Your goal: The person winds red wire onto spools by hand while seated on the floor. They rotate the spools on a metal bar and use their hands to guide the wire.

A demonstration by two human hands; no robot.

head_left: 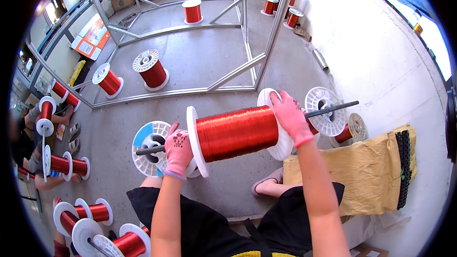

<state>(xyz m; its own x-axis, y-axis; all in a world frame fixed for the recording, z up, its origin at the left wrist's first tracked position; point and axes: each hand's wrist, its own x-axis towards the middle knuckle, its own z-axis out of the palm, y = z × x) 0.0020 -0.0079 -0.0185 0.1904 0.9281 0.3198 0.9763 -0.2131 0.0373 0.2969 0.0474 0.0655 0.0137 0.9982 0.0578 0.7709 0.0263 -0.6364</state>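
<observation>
A large spool of red wire with white flanges is held up in front of me, tilted slightly up to the right. Through its core runs a dark rod that sticks out at both ends. My left hand, in a pink glove, is closed around the rod beside the left flange, its index finger pointing up. My right hand, also gloved in pink, grips the right flange over its rim. Behind my left hand stands a white-flanged spool with a blue patch. Another white-flanged spool is beyond the rod's right end.
An aluminium frame stands ahead, with red wire spools on the floor inside it. Brown wrapping with a black ridged strip lies right. More spools and other people are along the left. A metal cylinder lies near the white wall.
</observation>
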